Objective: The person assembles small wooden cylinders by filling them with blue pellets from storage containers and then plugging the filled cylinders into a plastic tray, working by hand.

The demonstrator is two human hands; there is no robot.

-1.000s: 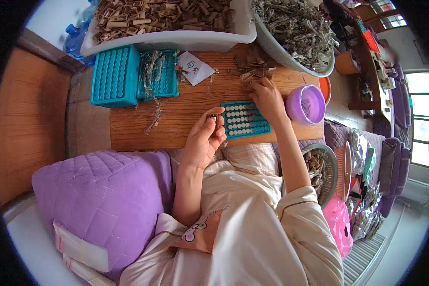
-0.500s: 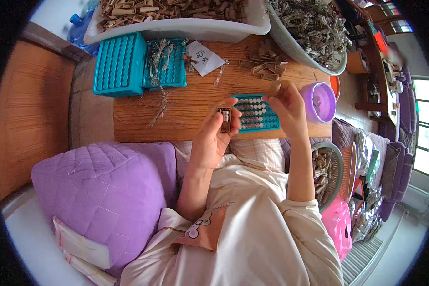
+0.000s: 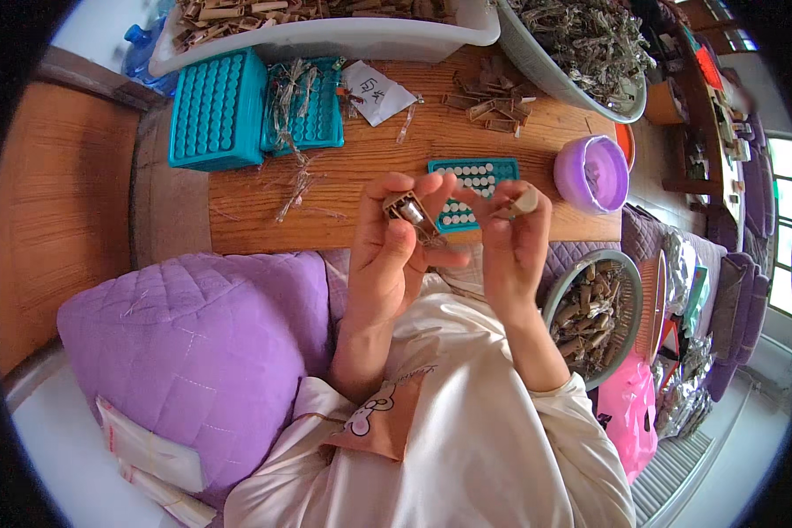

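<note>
My left hand is closed round a small brown plastic housing, with a shiny silver cylinder showing in its open side. Thin clear or wiry bits hang below it by the fingers. Between the fingertips of my right hand is a tan curved plastic piece, like a half-shell cover. The two hands are close together, their fingers nearly meeting. Just beyond them lies a teal tray with rows of round silver-white pieces, partly hidden by my fingers.
Teal trays are stacked at the left; another teal tray bears tangled wires. Loose brown housings lie near a large white bin and a grey basin. A purple bowl and a basket are at the right.
My right hand has come left and down toward my body with the tan piece, close to the left hand. The brown housing in my left hand has tilted.
</note>
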